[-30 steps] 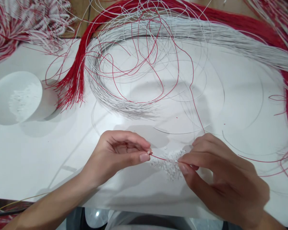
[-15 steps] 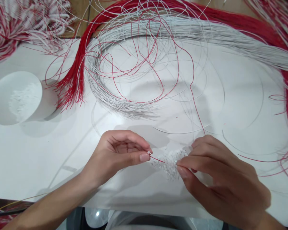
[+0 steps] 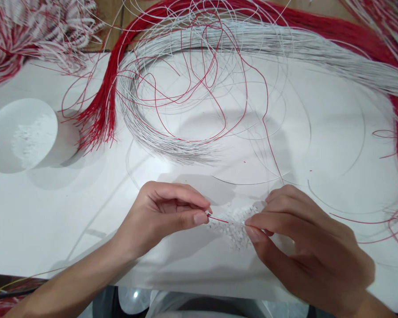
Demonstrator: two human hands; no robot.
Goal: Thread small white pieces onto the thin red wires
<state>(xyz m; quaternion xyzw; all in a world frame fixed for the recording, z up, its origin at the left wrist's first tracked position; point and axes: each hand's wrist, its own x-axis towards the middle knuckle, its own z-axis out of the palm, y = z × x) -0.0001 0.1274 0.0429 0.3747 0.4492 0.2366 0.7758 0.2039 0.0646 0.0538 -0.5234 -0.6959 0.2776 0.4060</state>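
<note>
Closely pinched, left grip (image 3: 164,216) on red wire (image 3: 219,219), right grip (image 3: 313,240) likewise pinched.

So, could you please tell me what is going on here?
A person's left hand pinches a red strand, its free end pointing toward the right hand. The right hand's fingers are closed together; what they may hold is too small to tell. A pile of white bits lies between the hands, with red and white bundles beyond.

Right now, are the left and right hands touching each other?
Apart: the head view shows a clear gap between the left hand and the right hand, with white bits on the table visible between their fingertips.
</note>
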